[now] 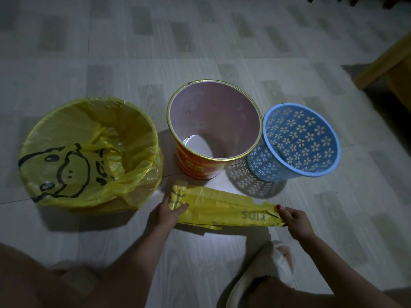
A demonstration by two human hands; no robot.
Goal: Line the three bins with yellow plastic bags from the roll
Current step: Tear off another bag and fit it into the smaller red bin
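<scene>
bag [222,207] stretched between hands: left hand [165,213] grips roll end, right hand [293,220] apparently pinches other.

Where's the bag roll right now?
Head view, low centre: the roll is on the floor under the left hand, just before the orange bin.

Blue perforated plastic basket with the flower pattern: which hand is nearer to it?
Right. The right hand pinches the end of the folded yellow plastic bag just below the blue perforated plastic basket; the left hand holds the roll end, farther left, below the orange tin bin.
</scene>
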